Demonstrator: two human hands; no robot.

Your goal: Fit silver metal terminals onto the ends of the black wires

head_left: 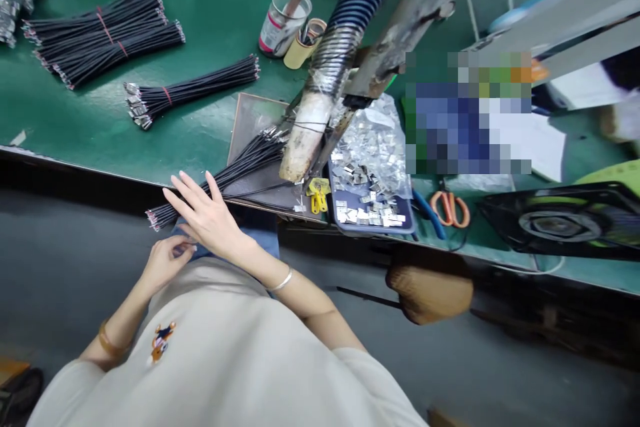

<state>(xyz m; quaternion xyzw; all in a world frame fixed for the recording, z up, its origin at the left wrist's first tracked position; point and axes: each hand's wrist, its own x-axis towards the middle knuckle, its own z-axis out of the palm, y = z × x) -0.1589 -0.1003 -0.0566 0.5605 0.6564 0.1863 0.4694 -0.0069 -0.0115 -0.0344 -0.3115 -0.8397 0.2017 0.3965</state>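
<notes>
My right hand is open, its fingers spread and stretched out over a loose bundle of black wires at the table edge. Whether the palm presses on the wires cannot be seen. The bundle lies aslant on a brown board, its pinkish ends jutting past the edge. Just below, close to my body, my left hand is closed, thumb and forefinger meeting in a pinch. Nothing shows clearly between them. A single wire lies apart along the board, near a small yellow tool.
A ribbed hose with a taped nozzle overhangs the board. Right of it are a tray of metal terminals, orange-handled pliers and a black fan. Tied wire bundles and a plastic cup stand farther back; a stool is below.
</notes>
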